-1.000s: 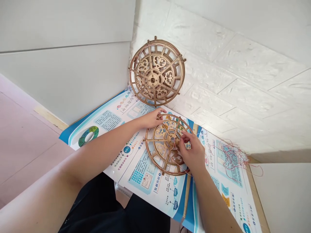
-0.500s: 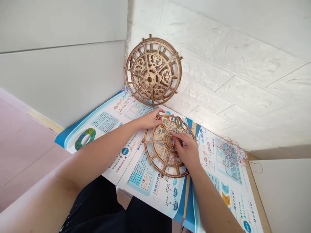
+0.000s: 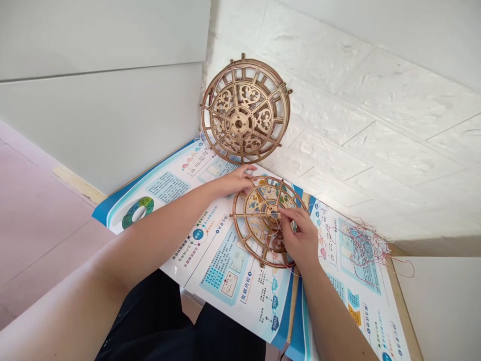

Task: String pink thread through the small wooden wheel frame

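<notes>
A round openwork wooden wheel [image 3: 251,215] with spokes and scroll cut-outs is tilted over the printed sheets in front of me. At its far left rim, my left hand [image 3: 237,181] is closed on the edge, the fingertips partly hidden by the rim. Near the hub, my right hand [image 3: 303,235] pinches a thin pale wire [image 3: 266,244]; part of the wire loops down across the spokes. A second, thicker wooden wheel assembly [image 3: 247,123] of similar pattern stands upright behind, leaning near the wall.
A tangle of thin red and white wire [image 3: 370,245] lies at the right. Printed sheets [image 3: 180,240] cover the tabletop. A white brick-pattern wall [image 3: 338,110] rises behind, and grey panels [image 3: 112,120] flank the left.
The whole view has shifted slightly, moving things rightward in the picture. The held wheel is tilted a little differently, and my right fingertips have drawn slightly right of the hub.
</notes>
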Tool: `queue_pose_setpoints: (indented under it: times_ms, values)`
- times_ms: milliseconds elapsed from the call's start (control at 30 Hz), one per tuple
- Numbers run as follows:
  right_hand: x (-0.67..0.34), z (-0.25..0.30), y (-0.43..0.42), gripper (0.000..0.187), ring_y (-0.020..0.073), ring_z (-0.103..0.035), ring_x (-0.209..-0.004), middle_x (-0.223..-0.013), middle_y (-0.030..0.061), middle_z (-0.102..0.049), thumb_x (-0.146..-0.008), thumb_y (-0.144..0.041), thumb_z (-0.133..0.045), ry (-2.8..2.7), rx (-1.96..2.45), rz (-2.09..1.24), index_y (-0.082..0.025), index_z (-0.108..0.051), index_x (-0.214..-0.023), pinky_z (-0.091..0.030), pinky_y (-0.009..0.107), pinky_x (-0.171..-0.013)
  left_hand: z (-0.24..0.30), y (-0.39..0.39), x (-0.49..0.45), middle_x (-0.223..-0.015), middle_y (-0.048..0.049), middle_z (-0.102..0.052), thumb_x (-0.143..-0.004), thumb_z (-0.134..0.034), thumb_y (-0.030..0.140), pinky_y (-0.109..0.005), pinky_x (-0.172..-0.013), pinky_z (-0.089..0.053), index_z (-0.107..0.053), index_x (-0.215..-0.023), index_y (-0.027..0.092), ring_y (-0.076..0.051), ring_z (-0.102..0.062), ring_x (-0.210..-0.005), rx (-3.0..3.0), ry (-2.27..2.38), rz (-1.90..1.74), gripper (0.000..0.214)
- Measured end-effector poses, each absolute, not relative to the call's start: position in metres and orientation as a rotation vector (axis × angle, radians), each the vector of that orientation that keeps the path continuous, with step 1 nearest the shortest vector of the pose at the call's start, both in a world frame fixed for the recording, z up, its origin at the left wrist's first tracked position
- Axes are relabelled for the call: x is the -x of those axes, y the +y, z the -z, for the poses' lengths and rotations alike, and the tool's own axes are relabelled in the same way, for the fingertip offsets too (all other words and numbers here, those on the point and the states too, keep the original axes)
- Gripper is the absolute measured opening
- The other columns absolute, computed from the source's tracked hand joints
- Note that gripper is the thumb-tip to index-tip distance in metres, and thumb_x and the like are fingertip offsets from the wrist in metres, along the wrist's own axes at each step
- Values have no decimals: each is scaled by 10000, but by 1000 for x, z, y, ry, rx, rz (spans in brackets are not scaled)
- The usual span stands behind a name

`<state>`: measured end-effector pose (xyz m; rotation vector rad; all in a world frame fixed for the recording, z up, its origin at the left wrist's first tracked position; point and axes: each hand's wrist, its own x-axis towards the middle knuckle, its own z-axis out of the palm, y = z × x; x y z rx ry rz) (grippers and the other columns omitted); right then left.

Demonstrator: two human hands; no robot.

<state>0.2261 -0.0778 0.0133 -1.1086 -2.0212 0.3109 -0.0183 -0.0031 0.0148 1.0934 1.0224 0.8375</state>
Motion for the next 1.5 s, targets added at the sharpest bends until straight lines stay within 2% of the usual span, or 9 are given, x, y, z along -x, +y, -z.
queue_pose_setpoints:
  times_ms: [67,167,300,433,633,800,1033,1333,1500]
  values:
    - [-227,-11,-78,212,188,-652,-897,-991,46,-673,-973,-188,-563,-2049,1096,-338,-245,-753,-1047,-545,341,-755,-13,-3,20,-1501,-199,-450,-653,-702,104,-293,-792,-537,-378,-1460,197,-220,-616,-1100,-1138,994,-842,874]
    - [-228,-8,-77,226,174,-655,-877,-989,41,-668,-974,-189,-560,-2072,1103,-379,-250,-762,-1055,-538,321,-730,-15,-6,24,-1569,-203,-373,-649,-757,134,-350,-915,-533,-339,-1515,221,-246,-602,-1180,-1293,982,-783,965]
    - [-229,-6,-77,226,165,-648,-854,-995,40,-666,-978,-201,-559,-2075,1109,-415,-248,-763,-1063,-524,307,-702,-21,-11,28,-1555,-201,-399,-636,-788,163,-402,-972,-524,-229,-1582,234,-280,-605,-1211,-1480,975,-636,1101]
    - [-231,-5,-77,210,173,-645,-830,-972,44,-676,-977,-245,-571,-1994,1174,-475,-249,-761,-1066,-528,313,-693,-19,-12,28,-1639,-162,-253,-615,-796,162,-396,-1027,-507,-299,-1547,270,-279,-573,-1273,-1607,882,-645,1062]
    - [-232,-2,-75,193,185,-663,-773,-973,56,-712,-954,-351,-627,-1836,1277,-567,-229,-754,-1032,-559,324,-667,-13,-8,27,-1644,-162,-207,-618,-797,169,-389,-1039,-506,-330,-1527,268,-287,-535,-1322,-1640,837,-673,1027]
    - [-230,-5,-77,199,199,-673,-843,-936,49,-712,-968,-299,-583,-2034,1206,-454,-239,-763,-1027,-555,342,-710,-15,-8,29,-1641,-168,-234,-630,-796,186,-389,-1025,-515,-318,-1535,269,-286,-557,-1303,-1617,841,-665,1026]
    - [-222,-7,-82,156,184,-680,-760,-884,23,-726,-953,-286,-610,-2022,1226,-242,-233,-754,-983,-541,321,-685,-15,-8,28,-1624,-179,-289,-624,-799,174,-368,-1022,-515,-353,-1525,247,-273,-581,-1279,-1562,807,-683,1009]
    - [-219,-11,-82,137,187,-675,-850,-943,44,-708,-989,-194,-541,-2180,1037,-175,-210,-677,-997,-557,333,-745,-14,-7,30,-1613,-164,-340,-589,-821,172,-364,-1000,-521,-329,-1552,281,-260,-615,-1226,-1513,792,-669,1086]
    - [-221,-13,-80,131,193,-655,-858,-939,59,-677,-1001,-169,-516,-2223,980,-178,-203,-643,-998,-552,341,-749,-17,-9,31,-1664,-164,-222,-592,-818,186,-378,-1019,-521,-297,-1568,272,-285,-585,-1287,-1555,807,-624,1109]
